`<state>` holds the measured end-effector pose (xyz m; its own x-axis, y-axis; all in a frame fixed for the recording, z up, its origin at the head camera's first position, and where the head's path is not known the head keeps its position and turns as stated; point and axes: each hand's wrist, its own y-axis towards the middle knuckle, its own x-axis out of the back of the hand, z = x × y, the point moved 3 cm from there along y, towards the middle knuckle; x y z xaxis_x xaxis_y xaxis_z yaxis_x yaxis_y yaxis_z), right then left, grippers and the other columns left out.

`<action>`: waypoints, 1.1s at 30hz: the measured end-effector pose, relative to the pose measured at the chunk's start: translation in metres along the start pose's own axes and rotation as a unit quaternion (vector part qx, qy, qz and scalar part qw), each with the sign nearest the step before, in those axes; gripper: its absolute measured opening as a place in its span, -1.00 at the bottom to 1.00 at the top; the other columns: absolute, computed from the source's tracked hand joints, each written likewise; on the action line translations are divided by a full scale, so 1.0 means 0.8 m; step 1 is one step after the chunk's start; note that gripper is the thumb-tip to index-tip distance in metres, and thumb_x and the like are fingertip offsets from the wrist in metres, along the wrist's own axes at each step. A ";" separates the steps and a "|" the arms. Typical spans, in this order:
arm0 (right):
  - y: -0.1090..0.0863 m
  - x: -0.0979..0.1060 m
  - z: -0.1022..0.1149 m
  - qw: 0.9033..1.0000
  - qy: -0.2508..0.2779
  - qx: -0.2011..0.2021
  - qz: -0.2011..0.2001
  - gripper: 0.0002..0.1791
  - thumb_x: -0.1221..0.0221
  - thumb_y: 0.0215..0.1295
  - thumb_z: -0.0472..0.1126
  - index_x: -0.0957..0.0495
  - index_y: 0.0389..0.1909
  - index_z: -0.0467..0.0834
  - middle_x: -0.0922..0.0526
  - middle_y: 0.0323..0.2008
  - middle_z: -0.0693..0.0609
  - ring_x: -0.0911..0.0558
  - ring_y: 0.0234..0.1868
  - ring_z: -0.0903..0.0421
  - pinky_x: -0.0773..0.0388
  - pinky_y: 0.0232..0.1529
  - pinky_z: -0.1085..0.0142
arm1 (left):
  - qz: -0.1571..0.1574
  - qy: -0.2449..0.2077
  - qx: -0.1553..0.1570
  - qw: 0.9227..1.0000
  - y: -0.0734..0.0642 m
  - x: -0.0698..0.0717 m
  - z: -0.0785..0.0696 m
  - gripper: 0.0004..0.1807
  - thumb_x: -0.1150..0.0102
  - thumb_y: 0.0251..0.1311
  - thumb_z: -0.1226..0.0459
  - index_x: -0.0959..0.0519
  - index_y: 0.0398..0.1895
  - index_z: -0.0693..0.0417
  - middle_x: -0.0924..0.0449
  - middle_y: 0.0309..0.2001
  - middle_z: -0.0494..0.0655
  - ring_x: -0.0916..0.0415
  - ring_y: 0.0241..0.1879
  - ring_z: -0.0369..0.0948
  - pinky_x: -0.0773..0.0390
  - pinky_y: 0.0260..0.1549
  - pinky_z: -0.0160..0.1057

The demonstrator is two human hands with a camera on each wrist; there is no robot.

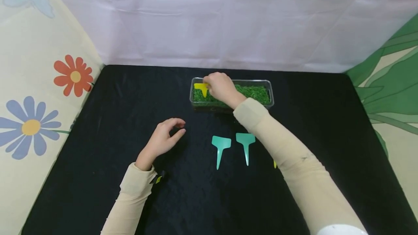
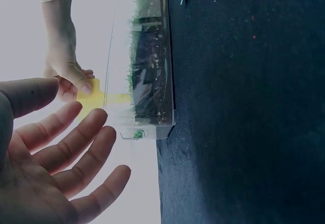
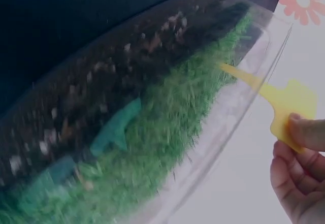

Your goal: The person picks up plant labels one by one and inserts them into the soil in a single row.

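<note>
My right hand (image 1: 222,87) pinches a yellow T-shaped plant label (image 3: 292,104) by one end of its wide head. The label points down, its tip among the green grass at the left end of a clear plastic planter box (image 1: 272,97); how deep it goes I cannot tell. Dark soil with pale bits (image 3: 101,71) shows through the box wall. My left hand (image 1: 163,135) hovers in front and to the left of the box, fingers loosely bent and holding nothing. Two teal plant labels (image 1: 221,144) (image 1: 245,140) lie side by side on the black cloth before the box.
A yellow piece (image 1: 275,164) peeks out from beneath my right sleeve, mostly hidden. The black-covered table (image 1: 196,198) meets a pale hanging cloth (image 1: 209,28) behind the box. Flower-printed cloth (image 1: 31,128) borders the left side, green leaf print (image 1: 392,90) the right.
</note>
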<state>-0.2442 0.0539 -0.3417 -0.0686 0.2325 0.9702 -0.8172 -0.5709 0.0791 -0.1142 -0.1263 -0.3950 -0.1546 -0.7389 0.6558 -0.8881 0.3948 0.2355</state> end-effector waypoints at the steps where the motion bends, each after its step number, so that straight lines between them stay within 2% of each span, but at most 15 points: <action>1: -0.001 0.000 0.001 1.000 0.002 0.005 -0.002 -0.76 -0.07 0.26 -0.36 -0.58 -0.09 -0.23 -0.62 -0.16 -0.14 -0.58 -0.17 -0.04 -0.50 -0.14 0.22 | 0.001 0.000 0.001 1.000 0.000 0.000 0.000 -0.77 -0.15 0.12 0.39 -0.52 -0.14 0.31 -0.57 -0.23 0.12 -0.50 -0.21 -0.07 -0.48 -0.20 -0.01; 10: -0.002 0.005 -0.004 0.999 0.031 0.005 -0.007 -0.79 -0.08 0.26 -0.32 -0.60 -0.12 -0.22 -0.62 -0.17 -0.14 -0.59 -0.18 -0.04 -0.49 -0.12 0.19 | 0.003 -0.004 0.006 1.000 0.000 0.001 0.000 -0.76 -0.16 0.12 0.39 -0.52 -0.14 0.31 -0.57 -0.22 0.10 -0.50 -0.21 -0.07 -0.48 -0.18 -0.02; 18: -0.002 0.014 -0.009 0.999 0.044 -0.010 0.015 -0.74 -0.06 0.28 -0.32 -0.57 -0.04 -0.21 -0.60 -0.10 -0.15 -0.58 -0.12 -0.04 -0.47 -0.07 0.18 | 0.002 -0.002 0.006 1.000 0.000 0.001 0.001 -0.76 -0.15 0.12 0.39 -0.52 -0.14 0.32 -0.56 -0.23 0.14 -0.50 -0.21 -0.03 -0.48 -0.20 0.00; 22: -0.001 0.011 -0.010 0.999 0.038 -0.012 0.013 -0.74 -0.06 0.28 -0.32 -0.57 -0.05 -0.21 -0.60 -0.10 -0.15 -0.58 -0.12 -0.04 -0.47 -0.07 0.18 | -0.001 0.000 0.003 1.000 0.000 0.002 0.001 -0.76 -0.15 0.12 0.39 -0.52 -0.14 0.32 -0.56 -0.23 0.11 -0.50 -0.22 -0.06 -0.48 -0.20 -0.01; 29: -0.002 -0.004 -0.009 1.000 0.017 0.014 0.017 -0.77 -0.06 0.26 -0.35 -0.59 -0.11 -0.23 -0.62 -0.17 -0.15 -0.59 -0.19 -0.05 -0.50 -0.14 0.20 | 0.000 -0.004 0.007 1.000 -0.001 0.000 -0.001 -0.76 -0.15 0.12 0.39 -0.52 -0.14 0.32 -0.57 -0.23 0.12 -0.50 -0.22 -0.06 -0.48 -0.19 -0.01; 33: -0.004 -0.009 -0.011 1.000 0.010 0.003 0.018 -0.77 -0.07 0.26 -0.34 -0.60 -0.10 -0.22 -0.62 -0.18 -0.14 -0.59 -0.20 -0.05 -0.50 -0.14 0.20 | 0.002 -0.001 0.005 1.000 -0.002 -0.001 -0.002 -0.76 -0.15 0.12 0.39 -0.52 -0.14 0.32 -0.56 -0.23 0.10 -0.50 -0.22 -0.06 -0.48 -0.20 -0.02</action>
<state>-0.2465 0.0609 -0.3507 -0.1098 0.2278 0.9675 -0.8107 -0.5837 0.0455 -0.1119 -0.1253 -0.3944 -0.1600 -0.7384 0.6551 -0.8916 0.3929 0.2251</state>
